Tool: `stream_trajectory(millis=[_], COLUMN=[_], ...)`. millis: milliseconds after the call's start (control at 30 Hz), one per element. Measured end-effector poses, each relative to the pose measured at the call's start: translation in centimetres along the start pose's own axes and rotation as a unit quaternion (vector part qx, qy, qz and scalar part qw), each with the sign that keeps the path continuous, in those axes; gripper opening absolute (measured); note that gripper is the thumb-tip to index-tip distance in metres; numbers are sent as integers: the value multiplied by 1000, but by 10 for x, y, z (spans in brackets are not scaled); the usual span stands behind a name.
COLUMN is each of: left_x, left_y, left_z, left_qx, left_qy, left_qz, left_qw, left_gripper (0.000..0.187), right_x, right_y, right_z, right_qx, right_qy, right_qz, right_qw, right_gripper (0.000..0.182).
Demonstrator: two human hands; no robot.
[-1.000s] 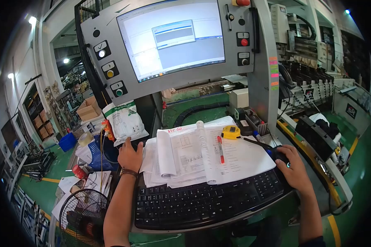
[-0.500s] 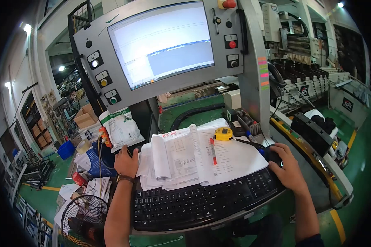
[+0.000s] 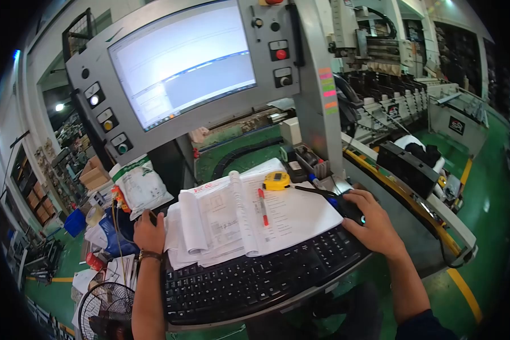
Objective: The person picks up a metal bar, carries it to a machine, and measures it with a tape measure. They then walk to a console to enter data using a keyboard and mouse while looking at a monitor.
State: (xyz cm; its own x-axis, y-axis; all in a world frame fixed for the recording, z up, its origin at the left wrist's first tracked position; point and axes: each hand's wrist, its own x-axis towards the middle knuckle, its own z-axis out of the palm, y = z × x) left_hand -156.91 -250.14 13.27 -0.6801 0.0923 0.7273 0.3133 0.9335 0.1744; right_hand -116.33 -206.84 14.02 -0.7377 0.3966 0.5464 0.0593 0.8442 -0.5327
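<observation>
My right hand (image 3: 374, 224) rests over a black mouse (image 3: 351, 211), its fingers curved around it. My left hand (image 3: 149, 231) lies at the left edge of the papers, just below a white plastic bag (image 3: 143, 186); it holds nothing visible, and its thumb and fingers are apart. Between my hands, a stack of printed papers (image 3: 300, 212) covers the upper part of a black keyboard (image 3: 255, 283). A yellow tape measure (image 3: 276, 181) and a red pen (image 3: 263, 207) lie on the papers.
A machine control panel with a lit screen (image 3: 184, 62) stands behind the papers. At the lower left is a black fan (image 3: 106, 311). A blue bin (image 3: 74, 223) sits on the floor further left. Machinery (image 3: 379, 105) stands at the back right.
The head view has shifted, so the panel, papers and both hands appear further left. My right hand stays on the mouse, and my left hand remains beside the papers.
</observation>
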Motion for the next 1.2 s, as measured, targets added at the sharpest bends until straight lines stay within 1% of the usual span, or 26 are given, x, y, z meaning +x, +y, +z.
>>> stream_trajectory(millis=[100, 167, 367, 433, 700, 800, 900, 1000, 1200], left_x=[0, 1, 4, 4, 7, 6, 6, 5, 5], left_y=[-4, -8, -18, -10, -19, -17, -22, -11, -14], left_z=[4, 7, 15, 9, 17, 16, 24, 8, 12], left_qx=[-9, -15, -19, -6, 1, 9, 5, 1, -4], left_qy=[-5, -10, -28, -43, -47, -43, 7, -53, -40], left_qz=[-5, -1, -4, -17, -7, -9, 14, -18, -4], left_qw=[1000, 1000, 999, 999, 999, 999, 1000, 998, 999], left_gripper=[51, 52, 54, 53, 52, 52, 50, 49, 47], right_x=[0, -1, -1, -2, -4, -4, -4, -4, -3], right_y=[1, 2, 12, 10, 10, 13, 11, 12, 8], right_z=[-1, 0, 4, 3, 3, 4, 3, 4, 2], right_qx=[4, 3, -15, -10, -5, -8, -2, 2, 1], right_qy=[-4, -6, 12, 16, 2, 11, 11, 13, 7], right_qz=[0, 7, -26, -23, -4, -11, 0, -9, 7], right_qw=[1000, 1000, 999, 1000, 1000, 1000, 1000, 1000, 1000], right_gripper=[60, 59, 59, 59, 60, 61, 60, 60, 59])
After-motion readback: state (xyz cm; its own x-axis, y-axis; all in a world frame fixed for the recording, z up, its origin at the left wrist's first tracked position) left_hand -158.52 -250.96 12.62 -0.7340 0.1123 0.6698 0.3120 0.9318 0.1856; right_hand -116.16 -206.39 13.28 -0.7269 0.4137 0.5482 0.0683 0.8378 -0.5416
